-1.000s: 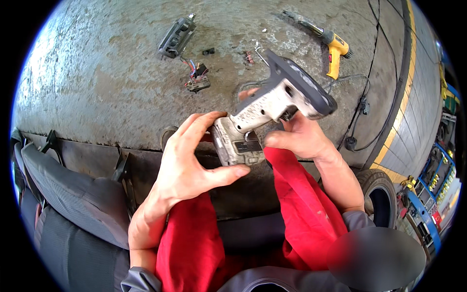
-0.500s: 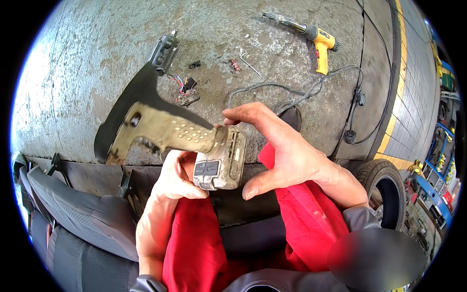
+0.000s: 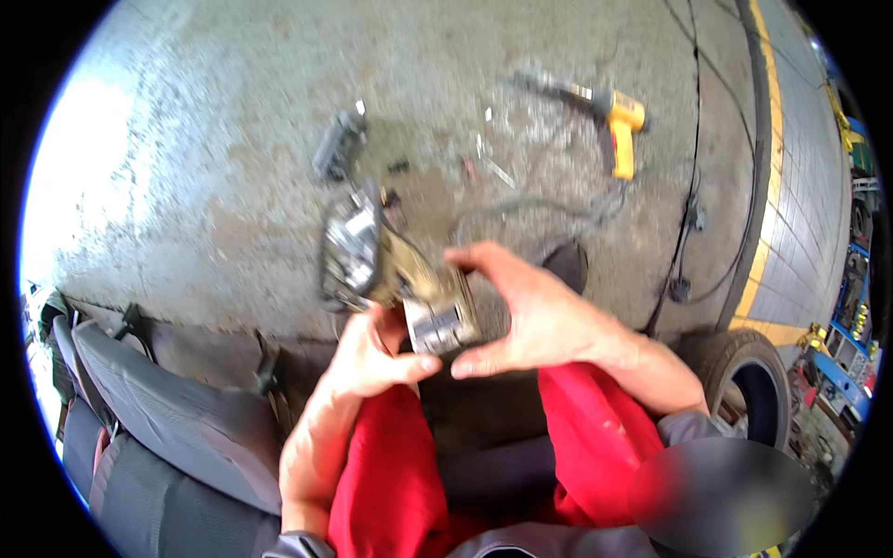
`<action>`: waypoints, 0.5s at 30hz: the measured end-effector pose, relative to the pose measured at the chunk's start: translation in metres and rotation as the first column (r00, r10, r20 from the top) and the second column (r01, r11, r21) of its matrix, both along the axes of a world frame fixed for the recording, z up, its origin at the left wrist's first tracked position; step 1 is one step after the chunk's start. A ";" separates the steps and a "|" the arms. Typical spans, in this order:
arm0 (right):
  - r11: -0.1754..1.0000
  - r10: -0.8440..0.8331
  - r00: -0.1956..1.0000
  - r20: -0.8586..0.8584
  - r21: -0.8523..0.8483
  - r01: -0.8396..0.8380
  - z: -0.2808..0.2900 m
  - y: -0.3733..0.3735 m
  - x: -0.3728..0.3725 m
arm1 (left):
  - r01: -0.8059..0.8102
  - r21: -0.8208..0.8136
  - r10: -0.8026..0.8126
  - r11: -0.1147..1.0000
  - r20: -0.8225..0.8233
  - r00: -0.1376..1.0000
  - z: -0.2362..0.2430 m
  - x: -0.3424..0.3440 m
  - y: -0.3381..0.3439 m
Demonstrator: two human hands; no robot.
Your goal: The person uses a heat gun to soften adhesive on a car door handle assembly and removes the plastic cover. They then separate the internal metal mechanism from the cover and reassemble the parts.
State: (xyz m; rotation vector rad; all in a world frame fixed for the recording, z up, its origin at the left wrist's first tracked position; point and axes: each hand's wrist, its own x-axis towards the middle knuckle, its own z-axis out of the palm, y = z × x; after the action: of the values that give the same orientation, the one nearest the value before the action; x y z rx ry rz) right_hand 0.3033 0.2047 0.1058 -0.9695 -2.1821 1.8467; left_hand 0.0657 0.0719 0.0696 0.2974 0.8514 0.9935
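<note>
My left hand (image 3: 372, 349) holds a cordless work light at the join of its tan handle (image 3: 409, 270) and its scuffed battery pack (image 3: 444, 321), thumb along the pack's lower side. The light's black-rimmed head (image 3: 352, 251) shows a shiny, clear-looking face, smeared by motion. Around the pack's right end curves my right hand (image 3: 549, 325), fingers and thumb spread apart. Its index fingertip comes close to the pack's upper corner; I cannot tell whether it touches.
Ahead on the concrete floor lie a grey tool-like part (image 3: 339, 144), small loose pieces and a yellow heat gun (image 3: 623, 135) with its cable. A tyre (image 3: 758, 391) stands at right; a dark car seat (image 3: 186, 409) is at left.
The work light has turned, so its shiny face now shows instead of its dark back, and its head has come in closer. My right hand has moved nearer the battery pack.
</note>
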 end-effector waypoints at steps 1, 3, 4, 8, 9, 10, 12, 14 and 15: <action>1.000 0.003 1.000 -0.002 -0.028 -0.003 0.001 -0.002 -0.001 | 0.045 -0.038 -0.045 0.998 0.000 0.999 0.001 -0.003 -0.003; 0.998 0.035 0.999 -0.039 0.053 -0.033 0.005 -0.005 -0.003 | 0.055 0.011 -0.055 0.998 -0.023 0.998 0.006 -0.005 -0.009; 0.998 0.064 0.997 0.037 -0.012 -0.064 0.006 -0.007 -0.006 | 0.073 0.052 -0.070 0.996 -0.067 0.995 0.007 -0.005 -0.010; 0.983 0.129 0.986 0.105 -0.145 -0.113 0.008 -0.010 -0.013 | 0.085 0.118 -0.076 0.989 -0.072 0.994 0.004 -0.004 -0.015; 0.980 0.137 0.987 0.085 -0.160 -0.122 0.007 -0.011 -0.013 | 0.114 0.114 -0.104 0.987 -0.086 0.991 0.001 -0.004 -0.017; 0.981 0.145 0.989 0.037 -0.136 -0.139 0.005 -0.012 -0.012 | 0.126 0.146 -0.109 0.981 -0.121 0.987 -0.003 -0.004 -0.020; 0.977 0.158 0.986 0.056 -0.153 -0.147 -0.002 -0.016 -0.009 | 0.105 0.164 -0.089 0.981 -0.101 0.991 -0.012 -0.004 -0.029; 0.975 0.162 0.986 0.043 -0.162 -0.153 -0.010 -0.020 -0.005 | 0.124 0.112 -0.109 0.986 -0.131 0.985 -0.019 -0.005 -0.038; 0.968 0.175 0.984 0.027 -0.185 -0.167 -0.012 -0.022 -0.004 | 0.133 0.076 -0.122 0.988 -0.138 0.983 -0.020 -0.006 -0.041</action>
State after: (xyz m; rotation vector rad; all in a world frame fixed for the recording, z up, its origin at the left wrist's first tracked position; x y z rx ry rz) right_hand 0.2996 0.1828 0.0934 -0.8840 -2.2156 2.1551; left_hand 0.0600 0.0312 0.0495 0.4898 0.9005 0.8984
